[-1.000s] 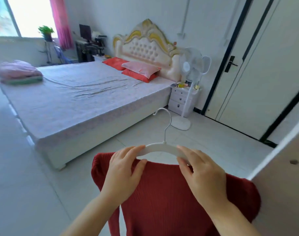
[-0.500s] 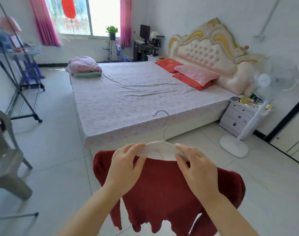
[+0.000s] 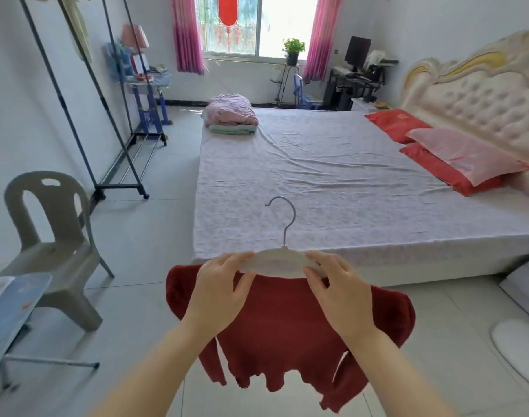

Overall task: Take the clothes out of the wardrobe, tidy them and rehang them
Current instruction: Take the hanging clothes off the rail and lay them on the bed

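A dark red knitted sweater (image 3: 282,323) hangs on a white hanger (image 3: 279,260) with a metal hook, held out in front of me above the floor at the foot of the bed. My left hand (image 3: 219,291) grips the hanger's left arm and the sweater's shoulder. My right hand (image 3: 341,291) grips the hanger's right arm the same way. The sleeves droop at both sides and the hem hangs free below my wrists. No wardrobe shows in this view.
A large bed (image 3: 347,182) with pillows and a folded pile of bedding (image 3: 231,117) lies straight ahead. A black clothes rack (image 3: 118,130) and a grey plastic chair (image 3: 54,245) stand at the left, a fan base (image 3: 517,346) at the right.
My view has swung left, away from the wardrobe door toward the bed, rack and chair. Both hands keep the same hold on the hanger and sweater.
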`<state>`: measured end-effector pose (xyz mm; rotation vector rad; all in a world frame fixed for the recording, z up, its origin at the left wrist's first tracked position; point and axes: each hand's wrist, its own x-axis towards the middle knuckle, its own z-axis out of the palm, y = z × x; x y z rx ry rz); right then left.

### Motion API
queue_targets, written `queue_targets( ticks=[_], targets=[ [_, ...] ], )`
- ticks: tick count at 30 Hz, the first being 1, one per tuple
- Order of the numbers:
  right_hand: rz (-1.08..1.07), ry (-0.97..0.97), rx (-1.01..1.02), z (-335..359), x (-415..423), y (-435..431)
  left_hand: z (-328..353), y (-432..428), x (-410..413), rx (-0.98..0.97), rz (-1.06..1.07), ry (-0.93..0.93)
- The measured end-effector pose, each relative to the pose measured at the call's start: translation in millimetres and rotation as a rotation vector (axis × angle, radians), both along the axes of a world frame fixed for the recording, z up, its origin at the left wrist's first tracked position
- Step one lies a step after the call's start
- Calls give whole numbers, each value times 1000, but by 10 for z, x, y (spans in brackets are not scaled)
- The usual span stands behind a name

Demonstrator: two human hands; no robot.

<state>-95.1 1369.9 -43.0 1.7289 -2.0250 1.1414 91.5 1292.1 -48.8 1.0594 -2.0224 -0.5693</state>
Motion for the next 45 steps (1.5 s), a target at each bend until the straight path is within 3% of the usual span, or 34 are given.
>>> queue_targets(
  ticks=[24, 30, 39, 45],
  targets=[
    [233, -284, 412, -1012, -563, -4762, -718, -4353, -369, 161, 197, -178],
    [328, -303, 491, -1177, -764, -5862, -890, -5289, -585, 305, 265, -227],
    [302, -247, 790, -1723, -944, -7137, -1442, -6425, -827, 595, 311, -277],
    [263, -224, 927, -2041, -877, -7457, -1814, -6701, -851, 644, 297, -349]
  ],
)
